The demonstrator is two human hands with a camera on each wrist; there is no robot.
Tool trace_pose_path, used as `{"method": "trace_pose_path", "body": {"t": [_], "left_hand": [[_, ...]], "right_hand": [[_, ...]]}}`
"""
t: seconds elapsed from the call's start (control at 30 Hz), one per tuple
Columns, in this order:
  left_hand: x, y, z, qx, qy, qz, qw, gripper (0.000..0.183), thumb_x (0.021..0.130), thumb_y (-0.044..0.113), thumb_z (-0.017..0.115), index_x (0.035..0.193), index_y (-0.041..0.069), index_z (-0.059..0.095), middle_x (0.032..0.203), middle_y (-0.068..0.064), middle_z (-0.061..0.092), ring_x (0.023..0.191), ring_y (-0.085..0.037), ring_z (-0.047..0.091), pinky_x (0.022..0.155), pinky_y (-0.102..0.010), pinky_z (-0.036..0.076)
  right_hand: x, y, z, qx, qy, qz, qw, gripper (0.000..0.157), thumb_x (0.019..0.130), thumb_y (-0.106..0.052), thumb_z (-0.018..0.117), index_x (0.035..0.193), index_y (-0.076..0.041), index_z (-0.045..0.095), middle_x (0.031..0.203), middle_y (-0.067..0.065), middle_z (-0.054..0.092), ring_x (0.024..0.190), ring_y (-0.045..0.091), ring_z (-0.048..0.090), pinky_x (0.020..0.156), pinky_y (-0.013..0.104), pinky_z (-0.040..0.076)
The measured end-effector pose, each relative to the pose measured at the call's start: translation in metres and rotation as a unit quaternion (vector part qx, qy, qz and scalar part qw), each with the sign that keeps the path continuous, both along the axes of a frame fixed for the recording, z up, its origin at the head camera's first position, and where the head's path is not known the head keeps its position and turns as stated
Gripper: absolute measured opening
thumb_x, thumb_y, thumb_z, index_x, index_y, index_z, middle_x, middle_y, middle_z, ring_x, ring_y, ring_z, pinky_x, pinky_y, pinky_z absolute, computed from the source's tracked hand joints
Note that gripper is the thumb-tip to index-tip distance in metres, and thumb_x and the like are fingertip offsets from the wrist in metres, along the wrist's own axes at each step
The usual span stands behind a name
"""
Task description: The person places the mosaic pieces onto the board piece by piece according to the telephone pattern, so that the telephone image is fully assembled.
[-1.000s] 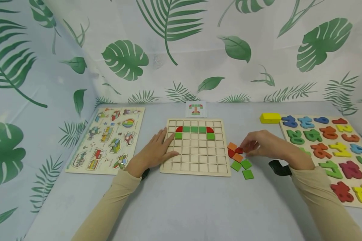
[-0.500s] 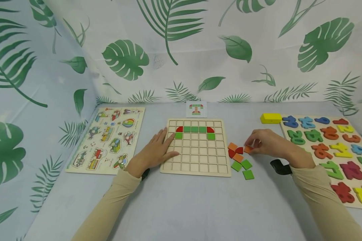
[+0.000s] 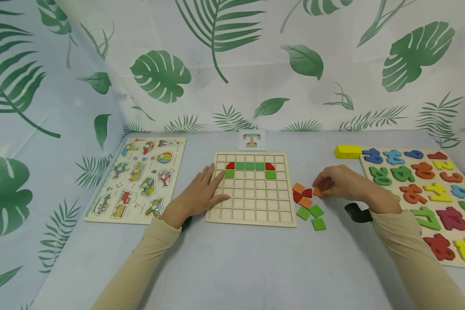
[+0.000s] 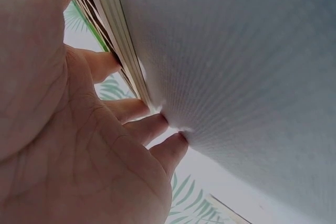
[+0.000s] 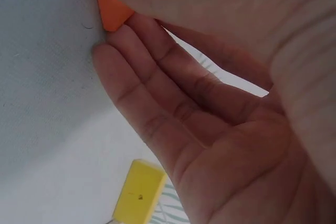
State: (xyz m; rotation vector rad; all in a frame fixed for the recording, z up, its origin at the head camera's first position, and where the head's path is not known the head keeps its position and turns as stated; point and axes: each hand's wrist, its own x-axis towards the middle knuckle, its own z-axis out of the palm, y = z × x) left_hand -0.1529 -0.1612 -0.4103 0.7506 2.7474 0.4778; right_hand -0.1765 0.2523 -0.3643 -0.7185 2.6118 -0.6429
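Observation:
My left hand (image 3: 199,193) lies with fingers spread on the left edge of the wooden grid board (image 3: 249,206); in the left wrist view its fingertips touch the board's side and the table. Red quarter-round pieces (image 3: 269,166) and green square tiles (image 3: 249,165) sit in the board's upper rows. To the right of the board, my right hand (image 3: 341,183) pinches an orange square tile (image 5: 111,9) between thumb and fingers, low at the table. Beside it lies a loose group of orange tiles (image 3: 305,203), red pieces (image 3: 297,197) and green tiles (image 3: 318,224).
A pattern card (image 3: 252,140) stands behind the board. On the left lies a picture puzzle (image 3: 137,181) of vehicles and toys. The number puzzle (image 3: 422,181) and a yellow block (image 3: 347,151) are on the right. A leaf-print cloth (image 3: 248,86) hangs behind.
My right hand has moved slightly right from the red pieces, and an orange tile now shows in its fingers, apart from the group. The left hand has stayed still.

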Motion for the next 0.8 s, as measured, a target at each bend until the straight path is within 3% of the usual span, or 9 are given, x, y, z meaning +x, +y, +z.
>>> {"method": "trace_pose_path", "body": {"t": [0.47, 0.8], "left_hand": [[0.0000, 0.0009, 0.0025, 0.001, 0.000, -0.003, 1.0000, 0.078, 0.110, 0.043, 0.054, 0.166, -0.001, 0.022, 0.170, -0.033, 0.002, 0.158, -0.048, 0.005, 0.128, -0.058, 0.010], [0.0002, 0.0001, 0.0030, 0.001, -0.006, 0.002, 1.0000, 0.080, 0.109, 0.044, 0.054, 0.166, 0.000, 0.020, 0.170, -0.032, 0.001, 0.158, -0.047, 0.004, 0.128, -0.057, 0.009]], "right_hand": [[-0.0006, 0.0028, -0.0013, -0.016, -0.023, -0.007, 1.000, 0.024, 0.081, 0.003, 0.087, 0.099, 0.001, 0.072, 0.094, 0.002, 0.070, 0.085, 0.019, 0.066, 0.078, 0.037, 0.062], [-0.0001, 0.0042, -0.0041, -0.033, 0.005, -0.007, 0.999, 0.023, 0.080, 0.004, 0.088, 0.089, -0.007, 0.069, 0.091, -0.002, 0.070, 0.085, 0.020, 0.066, 0.073, 0.032, 0.060]]}}
